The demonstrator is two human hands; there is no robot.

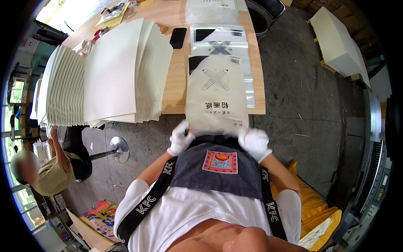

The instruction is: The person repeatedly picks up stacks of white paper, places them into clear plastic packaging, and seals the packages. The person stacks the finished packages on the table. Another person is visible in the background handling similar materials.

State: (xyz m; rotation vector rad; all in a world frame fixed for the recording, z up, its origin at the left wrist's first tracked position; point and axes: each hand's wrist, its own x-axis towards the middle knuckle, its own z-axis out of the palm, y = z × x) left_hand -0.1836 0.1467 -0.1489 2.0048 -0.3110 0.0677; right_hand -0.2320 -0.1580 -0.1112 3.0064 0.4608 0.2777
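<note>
A printed packet of paper with a crossed-pencils picture lies at the table's front edge, its near end reaching out over the edge toward my apron. My left hand, in a white glove, is closed on the packet's near left corner. At the near right corner my right hand, gloved too and a little blurred, has its fingers closed on the same edge. Beneath the packet and beyond it are clear plastic bags with the same pencil print. The packet's near edge is blurred.
Left on the wooden table stand tall fanned stacks of white paper. A black phone lies beside them, and more clear bags are at the back. A seated person works at the left. A large paper stack stands on the right.
</note>
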